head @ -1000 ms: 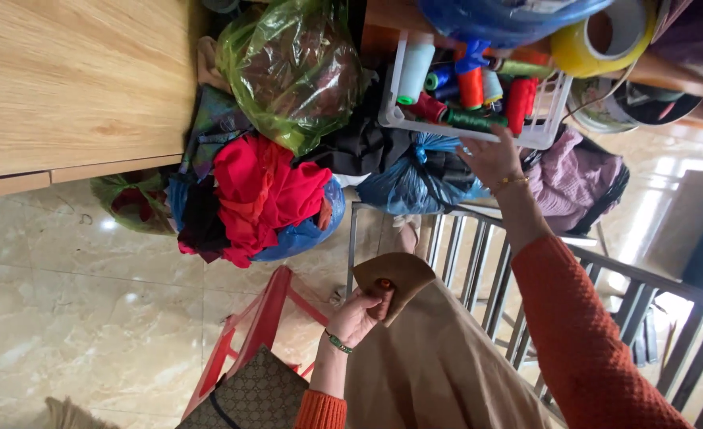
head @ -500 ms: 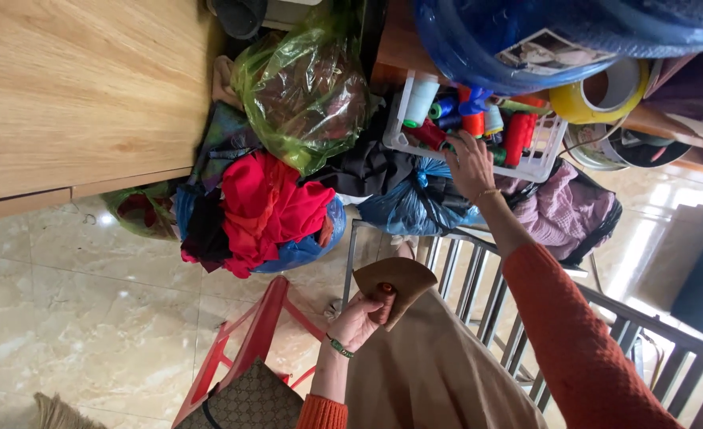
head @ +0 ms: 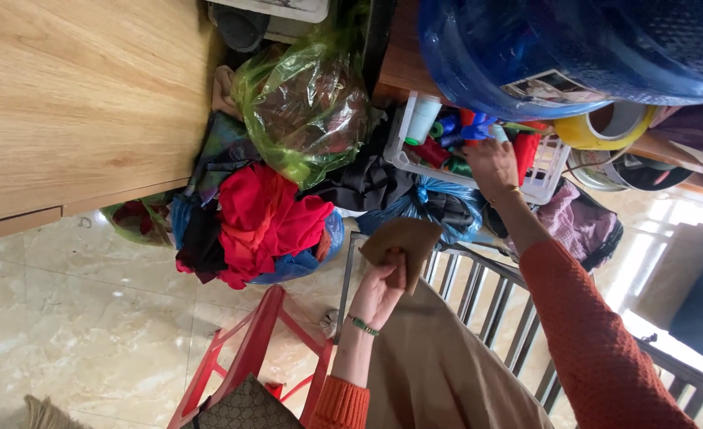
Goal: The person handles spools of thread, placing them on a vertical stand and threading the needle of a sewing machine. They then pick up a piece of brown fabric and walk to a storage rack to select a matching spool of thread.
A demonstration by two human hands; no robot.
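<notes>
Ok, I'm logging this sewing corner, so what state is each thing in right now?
left hand: gripping the tan cloth
tan cloth: held up, its top corner folded
right hand: reaching into the white basket, among the spools
white basket: full of thread spools
green bag: stuffed with fabric
red cloth: crumpled, spilling from a blue bag
tape roll: lying on the wooden shelf
red stool: standing on the floor

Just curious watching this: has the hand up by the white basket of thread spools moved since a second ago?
Yes. The right hand has reached further into the white basket, among the spools.
</notes>
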